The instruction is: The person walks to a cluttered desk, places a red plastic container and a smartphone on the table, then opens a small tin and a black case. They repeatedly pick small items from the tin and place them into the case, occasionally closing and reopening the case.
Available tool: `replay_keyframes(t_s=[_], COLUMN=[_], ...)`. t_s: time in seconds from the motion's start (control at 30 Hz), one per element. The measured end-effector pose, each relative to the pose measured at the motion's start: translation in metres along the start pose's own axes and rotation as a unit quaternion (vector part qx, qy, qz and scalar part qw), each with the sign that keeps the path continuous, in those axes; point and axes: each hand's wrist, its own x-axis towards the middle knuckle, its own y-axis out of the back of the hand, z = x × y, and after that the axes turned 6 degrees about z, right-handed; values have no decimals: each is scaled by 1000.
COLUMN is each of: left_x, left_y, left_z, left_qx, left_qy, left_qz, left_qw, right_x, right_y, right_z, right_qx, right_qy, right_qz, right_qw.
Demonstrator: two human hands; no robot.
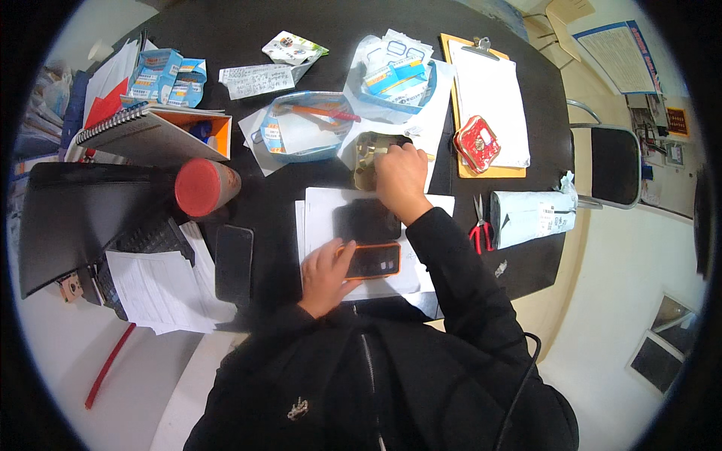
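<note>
My left hand (327, 276) grips the left end of a smartphone with an orange case (373, 261), which is over white sheets of paper (321, 217). Farther forward, my right hand (400, 175) reaches over the right side of a shallow gold-coloured tin (368, 160) with small pieces in it. Its fingers are bent down, and whether they hold anything is hidden. A dark flat object (386, 224) lies on the papers between the hands, partly in shadow. Behind the tin stand two folded-paper trays, one with an orange pen (316, 110), the other (397, 107) filled with paper scraps.
Left are a red-lidded canister (197, 187), a dark phone (234, 265), a monitor (84, 214) and a keyboard (163, 242) partly under papers. Right are a clipboard (491, 107) bearing a red tin (478, 144), red-handled scissors (479, 231) and a plastic mailing parcel (533, 219).
</note>
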Motion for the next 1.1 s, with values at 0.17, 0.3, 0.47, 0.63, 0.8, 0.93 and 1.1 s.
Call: replay_keyframes(t_s=[0.17,0.3,0.47,0.63,0.8,0.93,1.1], left_x=[0,0,2,3,5,2,-1], left_y=[-1,-2,0,4,2,1,-2], left_z=[-2,-1,0,2,2,1,-1], left_qx=[-1,5,4,-4,-9,3,-11], left_qy=[-5,-6,-13,-3,2,0,8], left_qz=[0,5,9,11,6,1,-10], left_qw=[1000,1000,1000,1000,1000,1000,1000], right_x=[7,6,5,5,-40,-105,-169], right_y=[-4,-7,-8,-1,9,-6,-19], right_z=[-3,-1,2,7,19,7,-23], right_qx=[-9,12,35,163,412,546,613], right_qy=[7,18,39,34,-48,-150,-184], right_qz=[-24,24,-6,54,65,-71,-180], right_qw=[1000,999,999,985,908,821,747])
